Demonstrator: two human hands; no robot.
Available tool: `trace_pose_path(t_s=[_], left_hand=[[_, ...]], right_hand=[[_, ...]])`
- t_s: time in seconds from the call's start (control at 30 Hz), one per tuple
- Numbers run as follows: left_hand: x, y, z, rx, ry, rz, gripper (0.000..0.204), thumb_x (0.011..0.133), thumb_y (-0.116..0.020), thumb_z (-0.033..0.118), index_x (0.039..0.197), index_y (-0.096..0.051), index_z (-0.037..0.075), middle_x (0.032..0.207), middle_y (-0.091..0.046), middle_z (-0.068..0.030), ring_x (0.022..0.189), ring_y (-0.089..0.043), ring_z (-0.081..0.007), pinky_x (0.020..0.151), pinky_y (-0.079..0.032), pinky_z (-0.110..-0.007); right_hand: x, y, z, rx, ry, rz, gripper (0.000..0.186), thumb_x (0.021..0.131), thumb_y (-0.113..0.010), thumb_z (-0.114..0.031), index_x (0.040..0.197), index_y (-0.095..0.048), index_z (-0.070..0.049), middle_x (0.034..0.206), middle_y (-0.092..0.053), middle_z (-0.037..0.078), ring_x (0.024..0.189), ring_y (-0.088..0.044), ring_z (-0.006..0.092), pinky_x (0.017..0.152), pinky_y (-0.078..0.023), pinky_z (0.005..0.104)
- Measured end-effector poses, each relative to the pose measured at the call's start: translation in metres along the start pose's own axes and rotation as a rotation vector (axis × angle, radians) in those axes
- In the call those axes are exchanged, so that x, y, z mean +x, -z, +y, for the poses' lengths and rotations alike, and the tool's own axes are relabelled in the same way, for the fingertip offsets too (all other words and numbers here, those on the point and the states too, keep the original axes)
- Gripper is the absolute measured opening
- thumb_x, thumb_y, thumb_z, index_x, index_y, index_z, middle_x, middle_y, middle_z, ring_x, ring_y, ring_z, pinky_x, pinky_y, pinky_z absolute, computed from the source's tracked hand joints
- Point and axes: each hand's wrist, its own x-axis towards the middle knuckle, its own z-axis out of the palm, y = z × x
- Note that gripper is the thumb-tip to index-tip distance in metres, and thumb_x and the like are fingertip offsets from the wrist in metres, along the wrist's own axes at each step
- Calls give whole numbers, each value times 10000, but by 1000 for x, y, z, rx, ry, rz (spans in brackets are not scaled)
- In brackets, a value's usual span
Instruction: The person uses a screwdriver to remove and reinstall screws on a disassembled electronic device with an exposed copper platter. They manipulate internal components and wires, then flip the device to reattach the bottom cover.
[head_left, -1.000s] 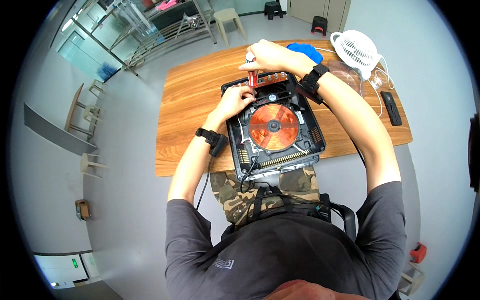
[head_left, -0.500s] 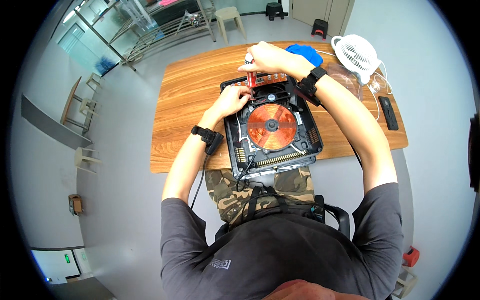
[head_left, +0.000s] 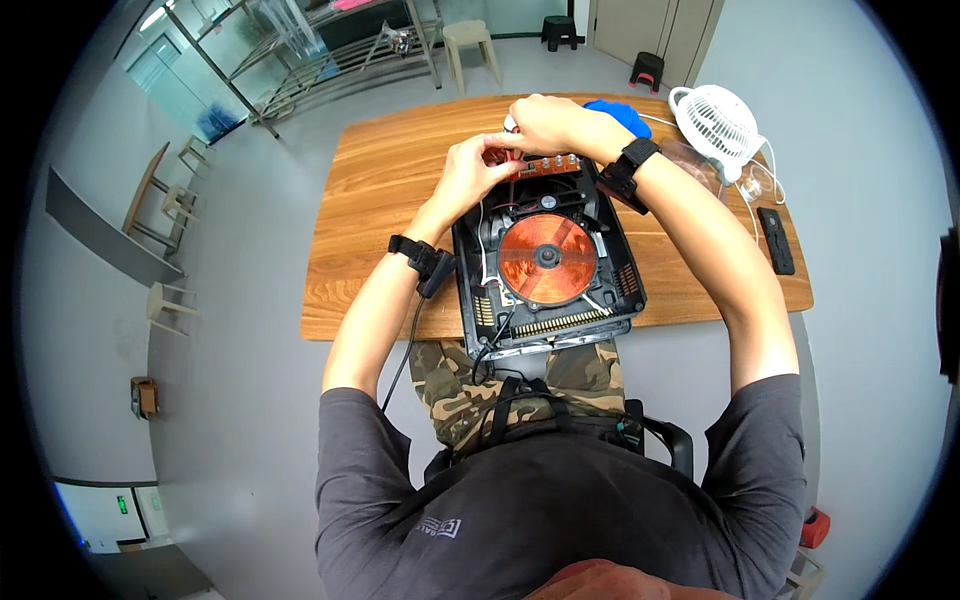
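Note:
An opened black induction cooker lies on the wooden table, its round copper coil exposed and an orange circuit board with several knobs along its far edge. My right hand is closed over the top of a red-and-white screwdriver, standing roughly upright at that far edge. My left hand reaches in from the left, thumb and fingers closed around the lower handle of the same screwdriver. The screwdriver's tip is hidden behind the fingers.
On the right are a blue cloth, a white fan with cable, clear plastic pieces and a black flat strip. Metal racks, stools and a door stand beyond.
My left hand has moved up and away from my body, from beside the screwdriver's shaft to its handle, close under my right hand. The view has shifted slightly.

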Motion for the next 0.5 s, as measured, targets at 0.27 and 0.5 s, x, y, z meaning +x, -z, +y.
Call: trace_pose_path(t_s=[0.27, 0.5], left_hand=[[-2, 8, 11, 56, 96, -72, 286, 848, -781, 210, 1078, -769, 40, 688, -637, 28, 634, -528, -50, 640, -481, -262], [3, 9, -2, -126, 107, -64, 290, 855, -780, 160, 1120, -762, 44, 813, -719, 31, 703, -594, -42, 670, -498, -255]], right_hand=[[-1, 10, 8, 106, 263, -1, 443, 977, -640, -423, 1074, -597, 8, 902, -715, 235, 875, -680, 446, 771, -515, 507], [2, 7, -8, -21, 93, -7, 664, 954, -567, -604, 969, -729, 40, 939, -730, 265, 924, -710, 425, 822, -567, 482]])
